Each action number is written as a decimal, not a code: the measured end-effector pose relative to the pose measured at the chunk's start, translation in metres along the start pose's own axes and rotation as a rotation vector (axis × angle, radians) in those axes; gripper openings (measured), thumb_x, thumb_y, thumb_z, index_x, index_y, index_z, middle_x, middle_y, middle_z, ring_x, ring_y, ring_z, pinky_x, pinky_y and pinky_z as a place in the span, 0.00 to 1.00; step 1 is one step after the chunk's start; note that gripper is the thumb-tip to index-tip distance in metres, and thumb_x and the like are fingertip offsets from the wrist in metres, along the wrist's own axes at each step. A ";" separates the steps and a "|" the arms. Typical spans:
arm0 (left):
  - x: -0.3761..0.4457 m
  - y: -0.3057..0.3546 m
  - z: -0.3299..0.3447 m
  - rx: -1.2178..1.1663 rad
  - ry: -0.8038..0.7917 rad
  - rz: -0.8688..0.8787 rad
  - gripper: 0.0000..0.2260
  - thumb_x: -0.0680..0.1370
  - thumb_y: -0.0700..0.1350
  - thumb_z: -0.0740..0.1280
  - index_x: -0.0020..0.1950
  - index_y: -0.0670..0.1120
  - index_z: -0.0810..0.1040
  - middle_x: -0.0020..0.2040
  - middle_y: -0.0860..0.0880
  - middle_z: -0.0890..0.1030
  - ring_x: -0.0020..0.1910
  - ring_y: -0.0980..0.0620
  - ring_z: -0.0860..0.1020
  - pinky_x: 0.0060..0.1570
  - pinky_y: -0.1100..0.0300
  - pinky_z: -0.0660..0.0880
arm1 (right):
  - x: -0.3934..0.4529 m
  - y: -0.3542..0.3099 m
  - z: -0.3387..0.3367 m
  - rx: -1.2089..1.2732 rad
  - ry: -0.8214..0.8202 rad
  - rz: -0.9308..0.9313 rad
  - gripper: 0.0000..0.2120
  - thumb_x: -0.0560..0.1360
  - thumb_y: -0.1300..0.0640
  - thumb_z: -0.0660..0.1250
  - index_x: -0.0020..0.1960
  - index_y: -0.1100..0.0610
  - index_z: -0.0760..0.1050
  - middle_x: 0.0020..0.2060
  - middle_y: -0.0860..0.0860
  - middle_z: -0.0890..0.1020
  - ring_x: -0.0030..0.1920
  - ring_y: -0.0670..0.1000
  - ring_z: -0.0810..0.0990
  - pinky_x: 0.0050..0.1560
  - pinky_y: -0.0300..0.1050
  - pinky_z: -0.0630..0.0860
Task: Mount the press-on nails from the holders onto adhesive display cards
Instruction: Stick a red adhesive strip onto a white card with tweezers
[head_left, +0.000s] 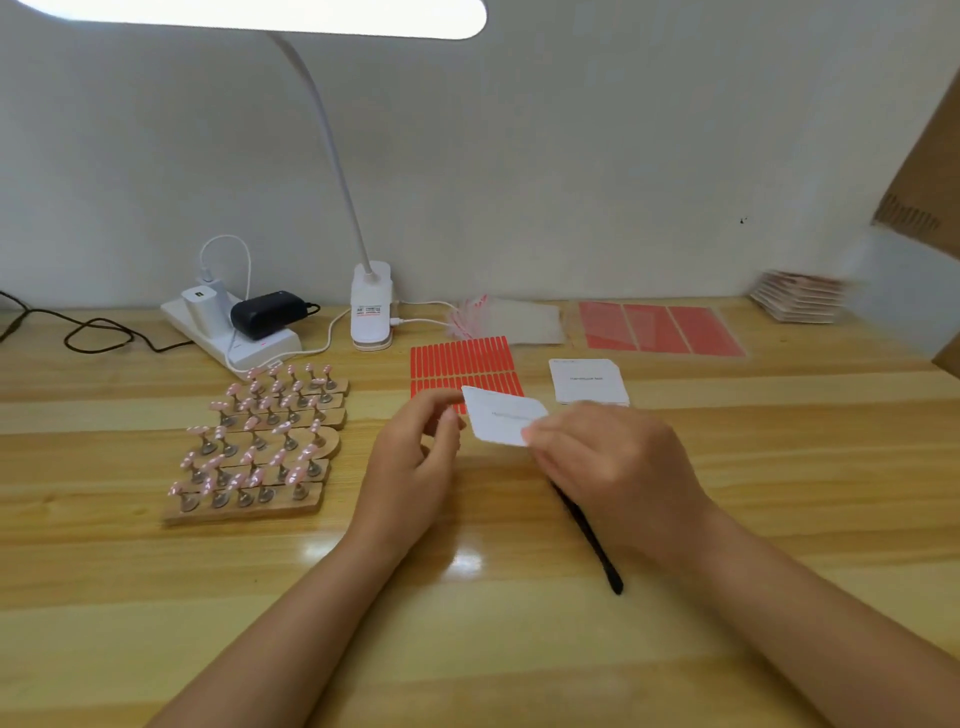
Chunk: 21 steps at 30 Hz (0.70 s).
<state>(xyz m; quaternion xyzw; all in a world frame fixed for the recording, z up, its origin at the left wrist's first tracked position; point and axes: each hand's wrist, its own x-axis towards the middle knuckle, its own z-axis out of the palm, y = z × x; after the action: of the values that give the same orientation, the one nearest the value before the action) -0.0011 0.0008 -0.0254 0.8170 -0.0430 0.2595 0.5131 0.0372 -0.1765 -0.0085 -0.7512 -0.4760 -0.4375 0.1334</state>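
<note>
The print on the white card (503, 418) held between both hands was too small to read, and so was the line on the card stack (588, 382) lying at one o'clock from it. The right hand (610, 460) covered the card's right corner and the upper end of a black tool (589, 540), whose kind could not be told. The card hid part of the red strip sheet (462, 364). At three o'clock, the stacked packets (797, 296) and brown cardboard (919, 171) were blurred, the cardboard cut by the edge. The lamp head (260, 15) ran off the top.
</note>
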 end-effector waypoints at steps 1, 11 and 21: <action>0.000 0.001 -0.001 -0.021 0.039 -0.010 0.14 0.79 0.35 0.59 0.48 0.55 0.73 0.41 0.58 0.78 0.39 0.63 0.75 0.37 0.71 0.70 | -0.002 -0.007 0.001 0.001 0.001 -0.004 0.05 0.69 0.68 0.70 0.36 0.62 0.81 0.32 0.54 0.82 0.30 0.55 0.80 0.24 0.45 0.73; -0.001 -0.005 -0.008 0.026 -0.031 -0.138 0.10 0.75 0.35 0.66 0.52 0.48 0.75 0.41 0.53 0.77 0.40 0.66 0.75 0.38 0.73 0.71 | -0.012 -0.024 0.005 -0.011 -0.145 -0.011 0.07 0.69 0.65 0.70 0.32 0.58 0.79 0.29 0.51 0.79 0.29 0.54 0.77 0.28 0.45 0.73; -0.006 -0.012 -0.008 0.344 -0.171 -0.007 0.10 0.74 0.41 0.68 0.55 0.48 0.78 0.48 0.59 0.75 0.51 0.58 0.74 0.59 0.56 0.68 | -0.016 -0.014 0.002 0.172 -0.339 0.037 0.04 0.68 0.57 0.74 0.37 0.57 0.81 0.35 0.49 0.82 0.33 0.52 0.78 0.38 0.41 0.73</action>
<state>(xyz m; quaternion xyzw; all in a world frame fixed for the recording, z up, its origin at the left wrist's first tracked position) -0.0055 0.0118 -0.0353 0.9120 -0.0387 0.1907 0.3611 0.0239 -0.1773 -0.0250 -0.8085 -0.5134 -0.2599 0.1231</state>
